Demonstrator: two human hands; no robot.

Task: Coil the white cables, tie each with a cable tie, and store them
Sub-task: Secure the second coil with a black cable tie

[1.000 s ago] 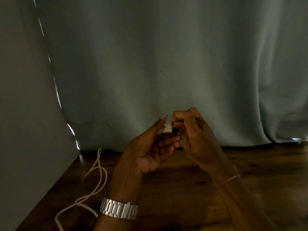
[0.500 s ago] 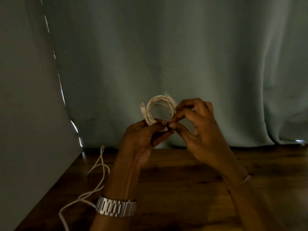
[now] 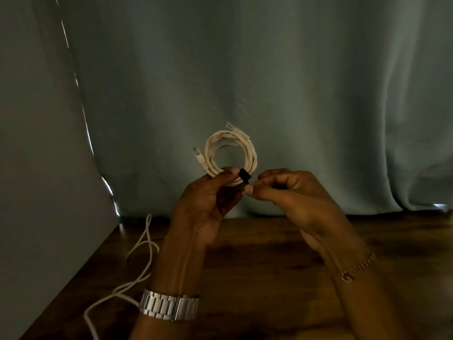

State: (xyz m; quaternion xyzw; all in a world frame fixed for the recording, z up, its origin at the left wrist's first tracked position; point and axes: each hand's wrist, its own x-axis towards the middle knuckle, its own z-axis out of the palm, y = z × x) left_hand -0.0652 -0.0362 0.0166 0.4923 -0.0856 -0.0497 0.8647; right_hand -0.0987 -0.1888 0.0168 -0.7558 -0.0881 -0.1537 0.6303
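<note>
Above the dark brown wooden desk (image 3: 282, 253), two hands hold up a white cable wound into a round coil (image 3: 231, 153). The left hand (image 3: 208, 204) grips the bottom of the coil — its thumb presses on the front and its other fingers curl behind. A small black cable tie (image 3: 244, 174) wraps around the bottom of the coil, right beside that thumb. The right hand (image 3: 291, 195) pinches the end of the tie between thumb and first finger, and its other fingers are curled in. Two clear plugs stick out of the coil, one on the left side and one at the top.

A silver metal watch (image 3: 169, 306) sits on the left wrist, and a thin bead bracelet (image 3: 358, 267) on the right wrist. Another loose white cable (image 3: 144, 256) lies on the desk at the left, well apart from the coil. A pale green curtain (image 3: 269, 69) hangs behind — a little light peeks past its left edge.
</note>
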